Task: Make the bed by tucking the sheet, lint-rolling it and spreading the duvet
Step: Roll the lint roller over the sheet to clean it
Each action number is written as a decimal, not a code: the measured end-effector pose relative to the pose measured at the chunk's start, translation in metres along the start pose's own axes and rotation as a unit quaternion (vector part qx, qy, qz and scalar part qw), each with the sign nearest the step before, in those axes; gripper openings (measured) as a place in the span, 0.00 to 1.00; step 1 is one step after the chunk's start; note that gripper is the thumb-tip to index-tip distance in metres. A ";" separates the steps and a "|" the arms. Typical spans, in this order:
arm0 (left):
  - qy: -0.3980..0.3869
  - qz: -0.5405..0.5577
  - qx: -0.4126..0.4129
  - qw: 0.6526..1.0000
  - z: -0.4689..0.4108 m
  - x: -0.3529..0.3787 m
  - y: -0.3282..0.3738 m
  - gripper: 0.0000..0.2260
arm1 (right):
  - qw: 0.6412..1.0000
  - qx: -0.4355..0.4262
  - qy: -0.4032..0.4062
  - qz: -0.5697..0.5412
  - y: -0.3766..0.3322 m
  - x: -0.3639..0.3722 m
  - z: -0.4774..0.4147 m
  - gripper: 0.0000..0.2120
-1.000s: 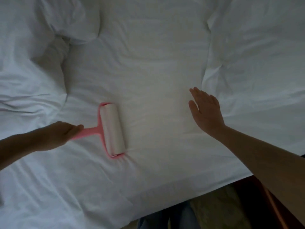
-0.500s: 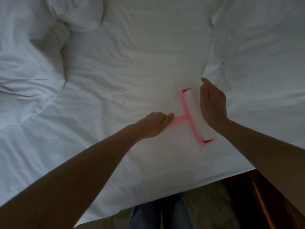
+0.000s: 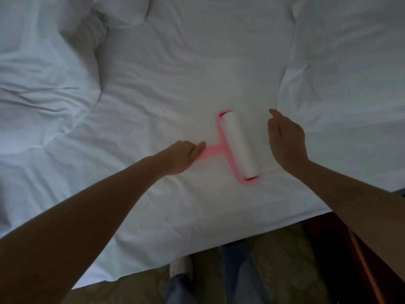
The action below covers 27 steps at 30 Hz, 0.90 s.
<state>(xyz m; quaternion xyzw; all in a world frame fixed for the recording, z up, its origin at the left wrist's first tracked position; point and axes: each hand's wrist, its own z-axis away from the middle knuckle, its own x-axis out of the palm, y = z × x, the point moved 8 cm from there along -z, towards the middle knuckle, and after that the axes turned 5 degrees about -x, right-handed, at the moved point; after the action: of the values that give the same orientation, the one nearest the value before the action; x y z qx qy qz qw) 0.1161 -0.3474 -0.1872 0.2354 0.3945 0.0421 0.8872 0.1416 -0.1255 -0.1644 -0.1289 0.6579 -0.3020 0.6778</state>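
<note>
A pink lint roller (image 3: 237, 145) with a wide white roll lies on the white sheet (image 3: 186, 80) near the bed's front edge. My left hand (image 3: 183, 155) is closed around its pink handle. To the right of the roll, my right hand (image 3: 286, 141) rests on the sheet, palm down, fingers loosely together and holding nothing. The white duvet (image 3: 39, 88) is bunched in a heap on the left of the bed. A second fold of white bedding (image 3: 350, 69) lies over the right side.
The bed's front edge (image 3: 219, 244) runs diagonally across the lower frame. Below it are patterned carpet (image 3: 280, 260), my legs in dark trousers (image 3: 241, 277) and a dark wooden piece of furniture (image 3: 359, 255) at the lower right.
The roller swept from the left of the sheet to right beside my right hand, then came slightly back left. My right hand has stayed on the sheet.
</note>
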 end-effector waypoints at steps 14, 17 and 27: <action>-0.026 -0.137 -0.131 0.982 0.153 -0.086 -0.232 0.29 | 0.998 -0.061 -0.016 -0.004 -0.121 0.078 0.068 0.29; 0.002 -0.147 -0.093 0.985 0.148 -0.091 -0.204 0.26 | 0.998 -0.058 0.012 0.000 -0.124 0.067 0.069 0.29; -0.056 0.027 -0.001 0.998 0.079 0.038 -0.052 0.18 | 0.998 -0.049 0.028 0.032 -0.099 0.041 0.080 0.30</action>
<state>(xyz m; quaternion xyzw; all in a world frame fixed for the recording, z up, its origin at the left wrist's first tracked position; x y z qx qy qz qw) 0.1934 -0.4140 -0.1905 0.2473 0.3378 0.0531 0.9066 0.1939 -0.2450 -0.1335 -0.1322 0.6943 -0.2517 0.6611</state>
